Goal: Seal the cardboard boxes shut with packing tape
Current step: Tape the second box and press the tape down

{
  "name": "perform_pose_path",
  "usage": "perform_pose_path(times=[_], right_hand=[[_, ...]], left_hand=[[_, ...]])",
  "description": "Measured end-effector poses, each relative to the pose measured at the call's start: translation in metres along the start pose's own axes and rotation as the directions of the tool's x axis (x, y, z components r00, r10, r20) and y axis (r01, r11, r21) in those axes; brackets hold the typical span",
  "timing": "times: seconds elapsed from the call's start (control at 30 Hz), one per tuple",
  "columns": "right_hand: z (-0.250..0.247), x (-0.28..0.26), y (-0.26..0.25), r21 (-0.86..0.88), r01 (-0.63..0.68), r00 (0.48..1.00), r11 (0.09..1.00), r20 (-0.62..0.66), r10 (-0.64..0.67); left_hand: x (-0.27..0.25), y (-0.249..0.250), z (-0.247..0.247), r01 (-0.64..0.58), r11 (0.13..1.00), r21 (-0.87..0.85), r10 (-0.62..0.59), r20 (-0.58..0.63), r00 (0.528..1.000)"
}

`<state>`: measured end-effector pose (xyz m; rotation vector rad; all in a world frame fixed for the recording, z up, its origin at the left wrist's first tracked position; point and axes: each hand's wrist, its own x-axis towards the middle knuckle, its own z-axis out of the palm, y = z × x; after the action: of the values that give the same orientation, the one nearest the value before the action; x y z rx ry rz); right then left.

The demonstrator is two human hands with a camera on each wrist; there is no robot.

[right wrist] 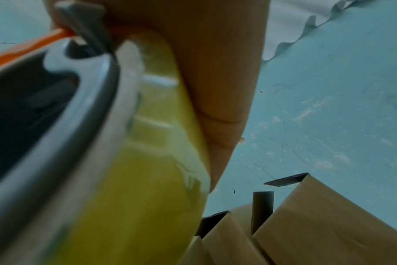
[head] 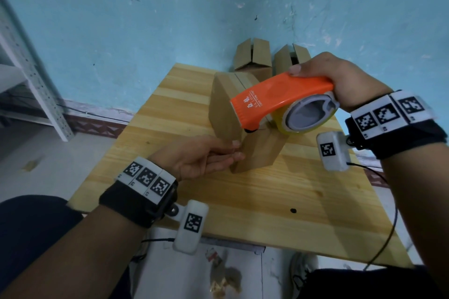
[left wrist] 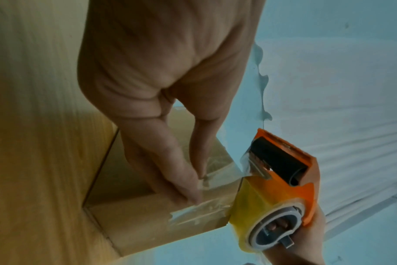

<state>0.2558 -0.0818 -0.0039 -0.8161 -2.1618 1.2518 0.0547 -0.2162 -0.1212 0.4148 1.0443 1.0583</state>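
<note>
Left hand (head: 201, 158), fingers (left wrist: 184, 182) straight, presses clear tape end (left wrist: 200, 209) onto tilted brown cardboard box (head: 226, 109); right hand (head: 340, 80) grips orange tape dispenser (head: 274, 102) just right of them, strip running rightward.

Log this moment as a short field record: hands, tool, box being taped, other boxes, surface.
left hand: fingers straight, pressing the tape end onto the cardboard box
right hand: grips the orange tape dispenser
tape roll: yellowish, mounted in the dispenser
cardboard box: tilted on the wooden table, clear tape stuck across a corner
open boxes: two behind, flaps up, by the blue wall
stage: strip started, not yet cut
</note>
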Motion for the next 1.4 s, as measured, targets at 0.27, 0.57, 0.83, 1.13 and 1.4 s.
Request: perform_pose_path(times=[0.27,0.57,0.83,1.13,1.4], right_hand=[[-0.003,0.0,0.002,-0.041,-0.008,1.0,0.999,0.011,0.009],[-0.003,-0.008,0.0,-0.03,-0.025,0.999,0.999,0.021,0.025],[-0.002,-0.004,-0.001,-0.04,-0.035,0.999,0.999,0.026,0.036],[-0.002,-0.006,-0.001,-0.012,-0.036,0.999,0.999,0.024,0.036],[-0.002,-0.006,0.0,-0.015,-0.052,0.998,0.999,0.022,0.052]], left_hand=[[-0.004,0.001,0.014,-0.009,0.985,0.175,-0.002,0.062,0.998],[-0.011,0.013,-0.006,-0.102,0.703,0.704,0.182,-0.039,0.983],[-0.005,0.012,-0.004,-0.433,0.695,0.574,0.524,0.009,0.852],[0.0,0.007,-0.001,-0.596,0.498,0.63,0.686,0.135,0.715],[-0.006,0.009,0.006,-0.586,0.268,0.765,0.583,0.356,0.73]])
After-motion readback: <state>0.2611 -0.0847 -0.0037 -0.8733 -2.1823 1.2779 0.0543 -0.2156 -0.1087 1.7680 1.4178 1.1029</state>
